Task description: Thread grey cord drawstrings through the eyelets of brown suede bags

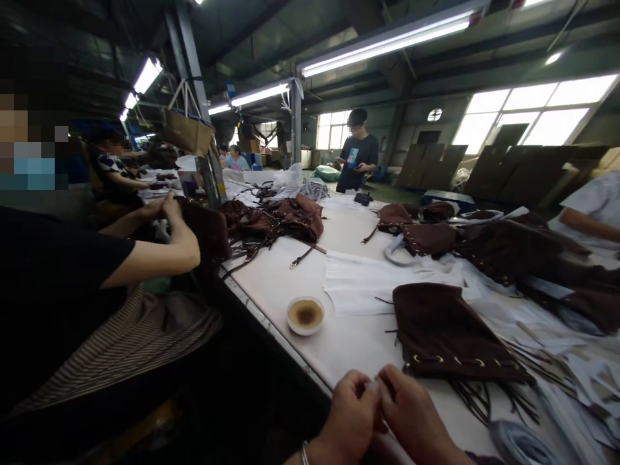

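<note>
we see the dark brown bag [450,326] lying flat on the white table [274,274], ahead of our left hand [349,410] and right hand [414,413] and off to the right, so the right one is nearer. its longer line seems to slant from upper left to lower right, though the wide view leaves us unsure; the edge with the eyelets [416,358] faces our side. both hands meet at the fingertips, curled and pinching what looks to us like a small pale scrap [372,385]; we cannot tell what it is, and neither hand touches the bag. the bag looks soft and matt, its row of pale metal rings threaded with dark cord, while thin straps [477,402] trail out from beneath. to its left, near the table's edge, we find a shallow white bowl [305,316] with brownish contents.
</note>
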A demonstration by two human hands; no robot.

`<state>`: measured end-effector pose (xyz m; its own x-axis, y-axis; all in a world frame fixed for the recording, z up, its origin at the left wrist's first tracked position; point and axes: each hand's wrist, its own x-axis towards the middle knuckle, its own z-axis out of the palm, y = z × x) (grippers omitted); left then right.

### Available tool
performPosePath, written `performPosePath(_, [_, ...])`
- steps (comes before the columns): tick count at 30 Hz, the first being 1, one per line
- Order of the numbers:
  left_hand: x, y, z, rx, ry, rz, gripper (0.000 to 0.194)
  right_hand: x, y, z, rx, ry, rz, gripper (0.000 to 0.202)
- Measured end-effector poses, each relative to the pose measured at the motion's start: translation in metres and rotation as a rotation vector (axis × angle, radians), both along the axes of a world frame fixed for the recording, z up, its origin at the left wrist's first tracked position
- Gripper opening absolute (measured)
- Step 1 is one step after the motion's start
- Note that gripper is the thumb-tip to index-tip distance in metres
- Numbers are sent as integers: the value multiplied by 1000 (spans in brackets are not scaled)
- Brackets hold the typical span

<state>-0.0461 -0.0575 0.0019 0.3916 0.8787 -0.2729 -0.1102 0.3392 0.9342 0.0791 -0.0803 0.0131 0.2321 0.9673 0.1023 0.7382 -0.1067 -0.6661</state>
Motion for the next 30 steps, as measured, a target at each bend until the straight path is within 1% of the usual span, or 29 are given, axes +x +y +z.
performPosePath(3, [-14, 12, -9, -10, -32, 35, 37, -12, 19, 5, -35, 12, 121, 23])
performPosePath(5, [-25, 18, -13, -18, -65, 44, 35, -19, 37, 16, -51, -41, 206, 23])
performPosePath(7, [-33, 23, -16, -29, -87, 62, 32, -27, 58, 31, -31, -146, 291, 23])
performPosePath(9, [-39, 27, -18, -35, -82, 75, 30, -38, 84, 43, 28, -271, 396, 21])
performPosePath(10, [-41, 30, -20, -38, -69, 72, 30, -44, 97, 47, 57, -336, 451, 24])
performPosePath(11, [-43, 32, -22, -35, -49, 61, 29, -49, 110, 49, 71, -401, 503, 35])
performPosePath(12, [-45, 33, -24, -28, -23, 42, 28, -55, 123, 48, 57, -463, 547, 48])
performPosePath(13, [-47, 35, -25, -18, 6, 24, 27, -59, 135, 46, 20, -518, 583, 53])
performPosePath(14, [-49, 36, -27, -6, 35, 5, 25, -63, 147, 42, -28, -560, 621, 51])
performPosePath(17, [-56, 34, -28, 28, 88, -50, 20, -70, 169, 27, -144, -597, 708, 33])
performPosePath(19, [-60, 28, -25, 30, 88, -71, 17, -71, 175, 21, -160, -587, 729, 27])
performPosePath(21, [-61, 20, -22, 27, 101, -101, 12, -71, 176, 18, -144, -582, 733, 23])
performPosePath(23, [-59, 11, -21, 48, 142, -153, 8, -69, 175, 18, -135, -587, 732, 22])
performPosePath(25, [-57, 4, -22, 78, 177, -209, 9, -64, 170, 19, -104, -597, 698, 28])
performPosePath(27, [-56, -2, -22, 107, 196, -249, 13, -56, 156, 21, -7, -570, 651, 44])
performPosePath(28, [-56, -4, -21, 137, 201, -265, 14, -51, 145, 22, 64, -523, 626, 50])
performPosePath(30, [-57, -8, -18, 242, 206, -294, 16, -36, 112, 22, 165, -347, 602, 46])
